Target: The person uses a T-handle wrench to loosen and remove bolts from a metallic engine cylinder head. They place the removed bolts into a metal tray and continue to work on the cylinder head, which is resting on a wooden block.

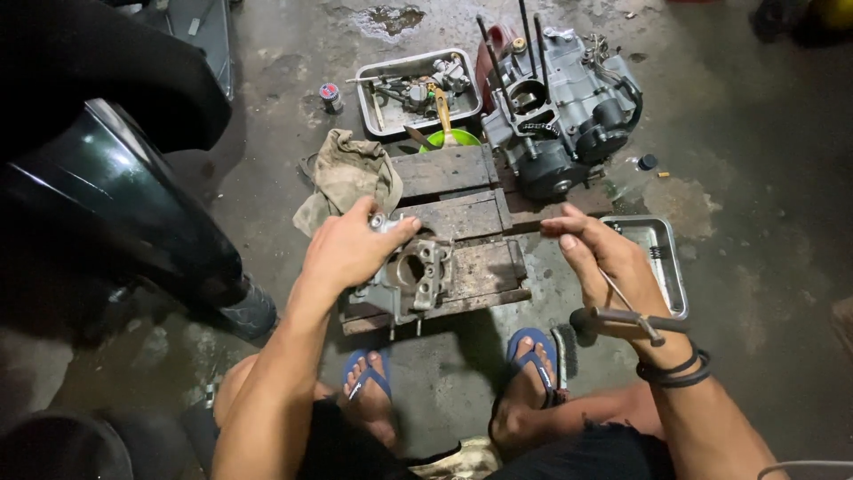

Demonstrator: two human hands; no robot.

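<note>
Head view
Left hand (351, 247): at 9 o'clock of the wooden pallet (462, 218), fingers closed over the upper edge of a grey cylinder head (410, 277), pinching a small shiny part at its top.
Right hand (604, 262): at 3 o'clock of the pallet, well apart from the left, fingers half curled; a T-handle wrench (626, 316) rests in the palm, whether gripped tight cannot be told.
Cylinder head: sits on the near left part of the pallet, just above the blue sandals (369, 378).
Engine block (560, 111): at 1 o'clock, on the far end of the pallet, studs upright.
Far metal tray (371, 76): at 12 o'clock, holding small parts.
Near metal tray (671, 267): beside the right hand, at 3 o'clock.
Rag (342, 173): at 11 o'clock, crumpled on the concrete.
</note>
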